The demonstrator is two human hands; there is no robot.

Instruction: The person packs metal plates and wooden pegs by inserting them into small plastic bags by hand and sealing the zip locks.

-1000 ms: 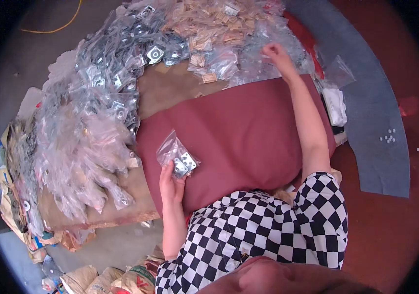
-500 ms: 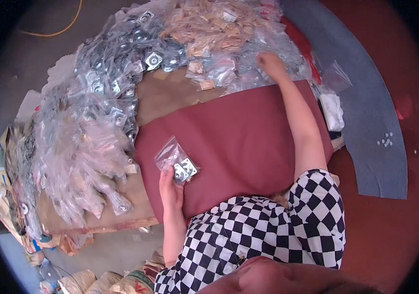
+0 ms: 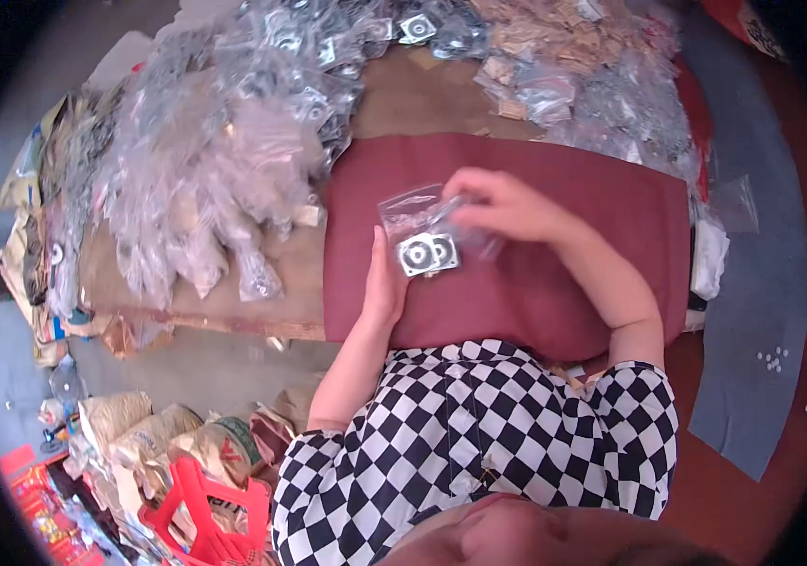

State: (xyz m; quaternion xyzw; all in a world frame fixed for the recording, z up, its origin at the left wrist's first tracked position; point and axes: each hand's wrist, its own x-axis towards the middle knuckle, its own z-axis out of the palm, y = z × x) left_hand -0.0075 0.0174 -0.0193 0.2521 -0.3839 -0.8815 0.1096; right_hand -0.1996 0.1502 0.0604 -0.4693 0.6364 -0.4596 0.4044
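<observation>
My left hand [image 3: 386, 283] holds a clear plastic bag [image 3: 410, 209] by its left side, above the maroon mat. Inside its lower part show square metal plates [image 3: 429, 253] with round dark centres. My right hand [image 3: 512, 209] is at the upper right of this bag, its fingers curled together. Below those fingers hangs a blurred, see-through packet [image 3: 484, 243], which looks like a second small plastic bag; what it contains cannot be made out.
The maroon mat [image 3: 554, 283] covers the table's near side. Heaped bags lie left [image 3: 205, 179], with bagged metal parts [image 3: 417, 28] at the back and bagged tan pieces [image 3: 554, 47] back right. A red stool [image 3: 200, 509] and sacks [image 3: 224, 443] stand on the floor at left.
My right hand has come back from the far right pile to the bag in my left hand, bringing a see-through packet. The camera view has shifted.
</observation>
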